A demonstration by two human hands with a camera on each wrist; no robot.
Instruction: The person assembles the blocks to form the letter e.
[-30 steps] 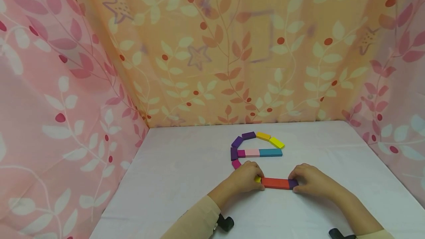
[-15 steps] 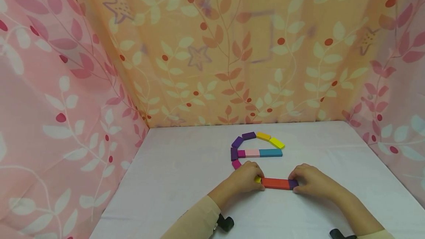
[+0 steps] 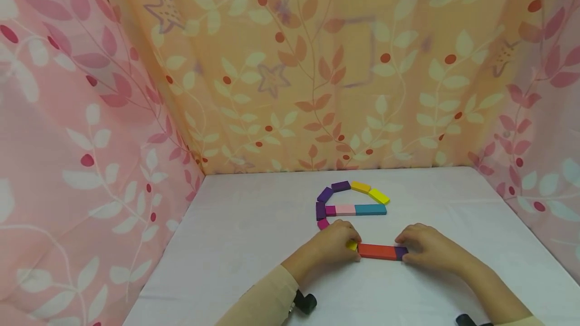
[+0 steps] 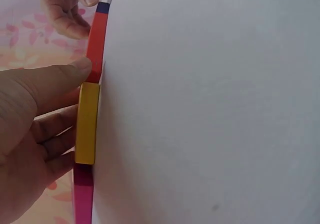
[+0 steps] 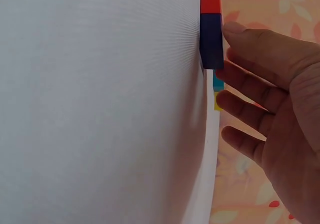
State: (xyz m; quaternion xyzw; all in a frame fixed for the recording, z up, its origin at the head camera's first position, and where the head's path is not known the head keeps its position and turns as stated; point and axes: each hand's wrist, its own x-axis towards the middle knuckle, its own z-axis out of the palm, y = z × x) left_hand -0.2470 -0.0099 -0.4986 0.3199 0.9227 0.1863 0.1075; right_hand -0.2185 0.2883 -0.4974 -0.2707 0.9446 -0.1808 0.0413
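Flat coloured blocks lie on the white table. My left hand [image 3: 336, 243] pinches the left end of a red block [image 3: 377, 251], where it meets a yellow block [image 4: 87, 124]. In the left wrist view a magenta block [image 4: 83, 196] adjoins the yellow one. A dark purple block [image 5: 212, 40] abuts the red block's right end. My right hand [image 3: 432, 249] is at this purple block, fingers spread and fairly straight, its thumb tip close to the block's edge; contact cannot be told. The left hand hides part of the yellow block in the head view.
Behind the hands, purple blocks [image 3: 325, 194] and yellow blocks [image 3: 378, 196] form an arch. A row of magenta, pink [image 3: 346, 210] and blue [image 3: 370, 210] blocks crosses below it. Floral curtains [image 3: 290, 79] surround the white table [image 3: 226, 245].
My right hand has shifted slightly right, its fingers looser at the purple block. The left hand stays at the red and yellow blocks. The head view has tilted very slightly.
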